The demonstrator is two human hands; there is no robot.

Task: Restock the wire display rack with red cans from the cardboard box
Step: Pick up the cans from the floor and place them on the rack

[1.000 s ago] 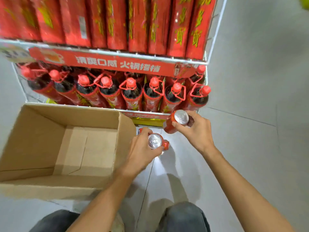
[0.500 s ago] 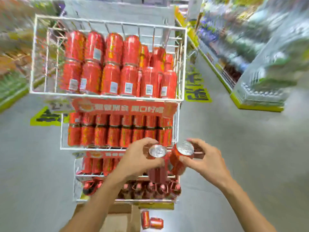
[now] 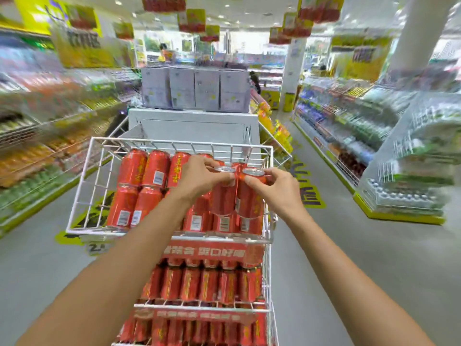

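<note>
White wire display rack (image 3: 82, 193), red cans (image 3: 132, 171) stacked in top basket, more rows on lower shelves

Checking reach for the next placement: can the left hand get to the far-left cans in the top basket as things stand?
Probably not yet: the left hand is shut on a can. The basket is open-topped, so the far-left cans lie unobstructed.

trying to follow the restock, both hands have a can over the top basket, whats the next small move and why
Probably lower both cans straight down. The left hand and right hand each grip an upright can, left can and right can, side by side above the stacked cans at the right end of the top basket.
</note>
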